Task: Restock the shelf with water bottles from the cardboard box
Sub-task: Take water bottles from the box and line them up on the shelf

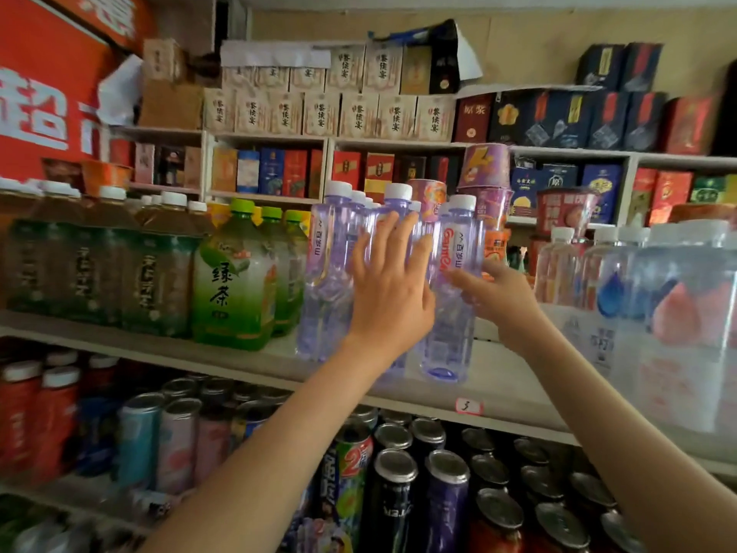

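Left grip (393,297) spread flat against water bottles (331,265), right grip (504,301) holding front bottle (454,337), on shelf (498,377)

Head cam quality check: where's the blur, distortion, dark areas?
Head view: sharpest at centre, on the left hand and the water bottles. The tea bottles at left and the water jugs at right are smeared. The shelf runs tilted and slightly bowed, which is wide-angle distortion. The cans below sit in shade, with small glints on their tops.
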The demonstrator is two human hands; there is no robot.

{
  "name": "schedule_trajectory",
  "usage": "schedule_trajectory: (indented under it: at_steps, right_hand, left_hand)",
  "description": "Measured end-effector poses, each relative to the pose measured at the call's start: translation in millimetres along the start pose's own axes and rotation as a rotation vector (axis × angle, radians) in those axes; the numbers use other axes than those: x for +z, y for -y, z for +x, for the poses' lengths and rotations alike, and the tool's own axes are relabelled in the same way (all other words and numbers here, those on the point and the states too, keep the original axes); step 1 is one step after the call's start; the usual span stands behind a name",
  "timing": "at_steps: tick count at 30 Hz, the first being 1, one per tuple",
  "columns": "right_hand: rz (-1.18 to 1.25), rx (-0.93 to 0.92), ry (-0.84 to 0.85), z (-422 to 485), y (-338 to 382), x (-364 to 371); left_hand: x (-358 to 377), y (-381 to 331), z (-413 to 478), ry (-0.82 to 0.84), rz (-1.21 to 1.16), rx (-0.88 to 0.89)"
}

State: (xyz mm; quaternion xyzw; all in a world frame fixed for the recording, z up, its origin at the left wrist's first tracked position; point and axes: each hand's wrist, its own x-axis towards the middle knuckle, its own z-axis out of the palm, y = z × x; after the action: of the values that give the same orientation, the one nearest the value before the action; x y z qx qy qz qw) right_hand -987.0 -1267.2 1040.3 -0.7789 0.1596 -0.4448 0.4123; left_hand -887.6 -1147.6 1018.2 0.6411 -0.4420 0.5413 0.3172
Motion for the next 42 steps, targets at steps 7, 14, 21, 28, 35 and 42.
schedule_trajectory:
  at_steps: [7, 14, 21, 28, 35, 42]
  right_hand:
    - [0.087, 0.003, 0.188, 4, -7, 2]
    - [-0.318, -0.189, -0.154, -17, -9, 12]
    - [-0.107, -0.569, -0.04, -124, -2, 75]
    - [-0.002, -0.428, 0.439, -189, -44, 179]
    - [0.007, -0.051, 1.106, -281, -127, 305]
    - [-0.094, 0.366, 1.562, -472, -283, 405]
  left_hand:
    - [10, 4, -3, 0.045, 0.113, 0.029]
    - [1, 1, -13, 0.029, 0.033, 0.017]
    - [-62, 9, -87, -0.039, -0.215, 0.023]
    - [-114, 62, -218, 0.346, -0.214, -0.29]
    - [-159, 104, -379, 0.88, 0.07, -0.993]
    - [-220, 88, -631, 0.988, 0.197, -1.779]
